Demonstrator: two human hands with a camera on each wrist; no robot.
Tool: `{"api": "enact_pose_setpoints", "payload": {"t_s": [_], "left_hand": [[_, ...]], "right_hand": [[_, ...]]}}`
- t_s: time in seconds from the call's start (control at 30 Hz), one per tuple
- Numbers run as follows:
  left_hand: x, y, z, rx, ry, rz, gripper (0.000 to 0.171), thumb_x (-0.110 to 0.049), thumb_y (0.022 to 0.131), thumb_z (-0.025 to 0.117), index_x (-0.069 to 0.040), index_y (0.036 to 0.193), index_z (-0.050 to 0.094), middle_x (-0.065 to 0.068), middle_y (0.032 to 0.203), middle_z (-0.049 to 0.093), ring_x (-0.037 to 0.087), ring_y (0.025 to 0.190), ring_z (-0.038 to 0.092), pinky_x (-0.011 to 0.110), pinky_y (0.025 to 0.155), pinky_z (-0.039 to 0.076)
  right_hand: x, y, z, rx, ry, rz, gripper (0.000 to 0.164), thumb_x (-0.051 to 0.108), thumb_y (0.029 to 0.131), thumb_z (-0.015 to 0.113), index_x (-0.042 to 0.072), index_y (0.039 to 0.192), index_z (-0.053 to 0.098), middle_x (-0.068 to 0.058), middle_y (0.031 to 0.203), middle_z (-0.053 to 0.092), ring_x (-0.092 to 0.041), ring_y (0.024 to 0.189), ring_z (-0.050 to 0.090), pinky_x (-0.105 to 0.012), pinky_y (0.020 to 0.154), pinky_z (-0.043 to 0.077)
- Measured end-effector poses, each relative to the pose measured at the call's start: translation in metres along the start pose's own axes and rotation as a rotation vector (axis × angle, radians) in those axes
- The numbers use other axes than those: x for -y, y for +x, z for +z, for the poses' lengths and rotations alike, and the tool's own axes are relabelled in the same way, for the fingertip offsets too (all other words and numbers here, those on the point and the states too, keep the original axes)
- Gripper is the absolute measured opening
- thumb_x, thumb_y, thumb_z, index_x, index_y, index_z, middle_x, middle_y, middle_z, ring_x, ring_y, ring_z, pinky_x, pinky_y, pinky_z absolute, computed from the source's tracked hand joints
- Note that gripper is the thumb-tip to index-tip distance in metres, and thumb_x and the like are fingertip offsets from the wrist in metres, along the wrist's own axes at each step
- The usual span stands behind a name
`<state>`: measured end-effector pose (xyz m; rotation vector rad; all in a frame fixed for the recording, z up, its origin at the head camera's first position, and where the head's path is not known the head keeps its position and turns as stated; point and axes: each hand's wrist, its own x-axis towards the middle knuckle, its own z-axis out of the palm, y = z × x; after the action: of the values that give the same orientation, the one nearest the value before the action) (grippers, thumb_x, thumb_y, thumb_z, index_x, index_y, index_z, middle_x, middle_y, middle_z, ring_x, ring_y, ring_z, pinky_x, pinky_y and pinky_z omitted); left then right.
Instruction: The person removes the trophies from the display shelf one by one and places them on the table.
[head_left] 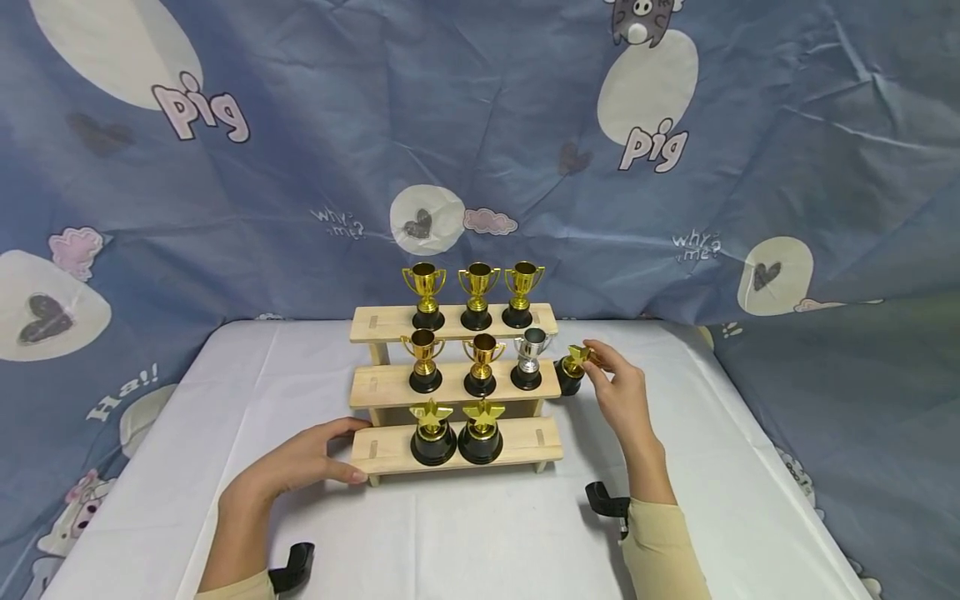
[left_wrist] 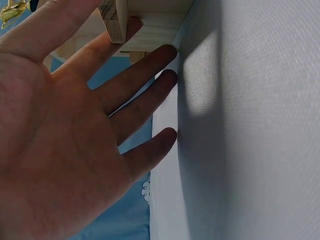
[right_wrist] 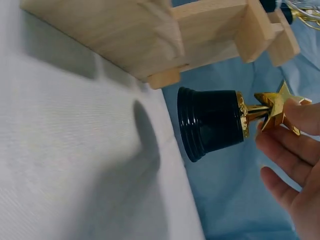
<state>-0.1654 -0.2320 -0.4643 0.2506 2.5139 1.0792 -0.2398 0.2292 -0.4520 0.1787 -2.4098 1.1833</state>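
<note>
My right hand pinches a star trophy by its gold star, thumb on one side and fingers on the other. The trophy's black base hangs above the cloth, just past the right end of the wooden three-step rack. At the rack's left end, my left hand holds the bottom step between thumb and index finger; its other fingers spread out straight in the left wrist view. Two star trophies stand side by side on the bottom step. Above them are gold cups and one silver cup.
Three gold cups stand along the top step. A white cloth covers the table. Behind it hangs a blue printed curtain. Black wrist mounts show near both sleeves.
</note>
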Motion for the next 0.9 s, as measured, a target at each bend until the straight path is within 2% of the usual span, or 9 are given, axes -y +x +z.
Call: {"api": "enact_pose_setpoints", "payload": {"t_s": [0.13,0.43,0.77,0.9], "left_hand": [[-0.001,0.0,0.001,0.0,-0.002,-0.009,0.079,-0.041,0.071,0.085,-0.017,0.139,0.055,0.019,0.152,0.046,0.044,0.144,0.035,0.066,0.109,0.034],[-0.002,-0.002,0.0,-0.004,0.003,-0.009,0.079,-0.041,0.07,0.086,-0.017,0.139,0.056,0.018,0.151,0.047,0.044,0.144,0.035,0.065,0.109,0.034],[0.001,-0.002,0.0,-0.004,0.018,0.007,0.08,-0.043,0.071,0.085,-0.017,0.14,0.054,0.019,0.152,0.045,0.046,0.144,0.034,0.067,0.11,0.032],[-0.001,-0.001,-0.001,-0.007,0.014,0.004,0.08,-0.043,0.07,0.086,-0.018,0.14,0.055,0.018,0.151,0.046,0.044,0.144,0.034,0.066,0.11,0.032]], "right_hand": [[-0.003,0.0,0.004,0.022,-0.018,0.043,0.036,0.012,0.093,0.068,0.015,0.129,0.066,-0.016,0.111,0.074,-0.034,0.1,0.07,-0.05,0.086,0.055],[-0.008,0.003,0.011,0.084,-0.015,0.083,0.037,0.013,0.096,0.065,0.018,0.132,0.065,-0.015,0.116,0.073,-0.032,0.102,0.07,-0.047,0.08,0.057],[-0.015,0.008,0.018,0.112,0.001,0.087,0.037,0.011,0.096,0.065,0.018,0.132,0.065,-0.015,0.116,0.073,-0.03,0.101,0.071,-0.044,0.082,0.055],[-0.018,0.01,0.022,0.162,0.008,0.113,0.035,0.012,0.097,0.062,0.017,0.133,0.065,-0.014,0.121,0.071,-0.029,0.105,0.07,-0.044,0.086,0.056]]}}
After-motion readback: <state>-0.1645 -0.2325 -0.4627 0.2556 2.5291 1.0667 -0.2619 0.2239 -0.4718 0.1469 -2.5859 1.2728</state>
